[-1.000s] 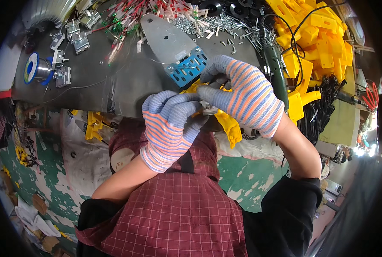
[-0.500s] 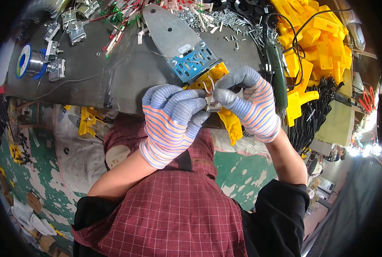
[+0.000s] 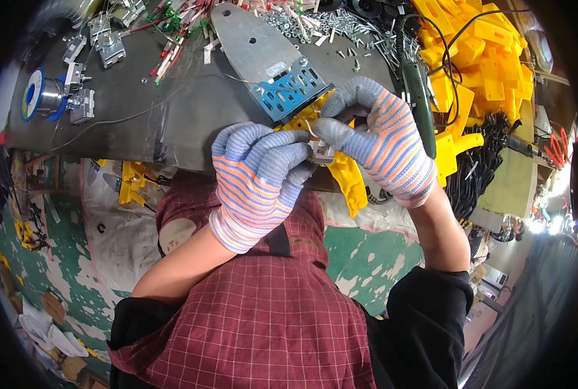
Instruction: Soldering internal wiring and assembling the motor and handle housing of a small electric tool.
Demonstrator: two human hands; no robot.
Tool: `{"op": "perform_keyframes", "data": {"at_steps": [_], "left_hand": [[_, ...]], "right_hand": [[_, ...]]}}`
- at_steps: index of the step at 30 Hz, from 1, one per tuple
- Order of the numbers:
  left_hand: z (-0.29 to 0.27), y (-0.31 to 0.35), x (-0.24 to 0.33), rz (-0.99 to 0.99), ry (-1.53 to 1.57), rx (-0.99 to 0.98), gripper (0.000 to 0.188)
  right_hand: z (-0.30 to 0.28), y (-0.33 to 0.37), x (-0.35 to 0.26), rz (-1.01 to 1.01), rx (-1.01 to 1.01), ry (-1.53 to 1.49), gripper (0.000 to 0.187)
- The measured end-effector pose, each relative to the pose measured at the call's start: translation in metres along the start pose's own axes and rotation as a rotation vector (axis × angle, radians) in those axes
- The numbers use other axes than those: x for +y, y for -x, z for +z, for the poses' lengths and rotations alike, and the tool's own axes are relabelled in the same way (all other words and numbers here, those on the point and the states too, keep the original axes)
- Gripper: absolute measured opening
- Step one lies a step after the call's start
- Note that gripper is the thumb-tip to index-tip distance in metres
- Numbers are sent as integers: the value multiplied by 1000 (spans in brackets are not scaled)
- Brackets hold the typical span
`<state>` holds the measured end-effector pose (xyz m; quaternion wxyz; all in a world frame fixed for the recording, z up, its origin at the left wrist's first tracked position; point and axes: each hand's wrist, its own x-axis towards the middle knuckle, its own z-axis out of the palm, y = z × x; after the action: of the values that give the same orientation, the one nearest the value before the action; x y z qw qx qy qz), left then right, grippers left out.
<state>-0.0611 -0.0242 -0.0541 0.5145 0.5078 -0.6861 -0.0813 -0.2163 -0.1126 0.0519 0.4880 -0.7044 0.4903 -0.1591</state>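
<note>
My left hand (image 3: pixel 255 175), in a striped knit glove, is closed on a small metal-cased component (image 3: pixel 323 155) at the table's front edge. The fingers and thumb of my right hand (image 3: pixel 386 139), gloved alike, pinch a short white wire (image 3: pixel 310 129) just above it. A yellow plastic housing (image 3: pixel 348 185) sticks out below both hands, partly hidden by them. It adjoins a blue slotted bracket (image 3: pixel 292 91), which carries a long grey metal plate (image 3: pixel 253 42) lying on the table. The wire's far end is hidden by my fingers.
A dark green corded power tool (image 3: pixel 418 107) lies right of my right hand, beside a heap of yellow plastic parts (image 3: pixel 496 65). Loose screws (image 3: pixel 341 29) and red and green wires (image 3: pixel 172 52) lie at the back. A solder spool (image 3: pixel 43 95) and metal-cased components (image 3: pixel 111 50) are at left.
My right hand has shifted slightly up and turned, its fingers still pinched at the wire. The plate, bracket and component have moved slightly up; my left hand keeps its hold.
</note>
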Motion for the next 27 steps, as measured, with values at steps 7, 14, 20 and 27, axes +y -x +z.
{"op": "perform_keyframes", "data": {"at_steps": [7, 14, 20, 27], "left_hand": [[4, 2, -2, 16, -15, 12, 25], [7, 6, -3, 24, -27, 39, 24], [5, 6, -4, 38, -54, 18, 25], [4, 3, -5, 64, -58, 22, 23]], "right_hand": [[8, 14, 25, -11, 128, -206, 15], [6, 16, 21, -141, 28, 9, 11], [-3, 3, 8, -286, -141, 182, 11], [5, 7, 9, -351, 4, 316, 12]]}}
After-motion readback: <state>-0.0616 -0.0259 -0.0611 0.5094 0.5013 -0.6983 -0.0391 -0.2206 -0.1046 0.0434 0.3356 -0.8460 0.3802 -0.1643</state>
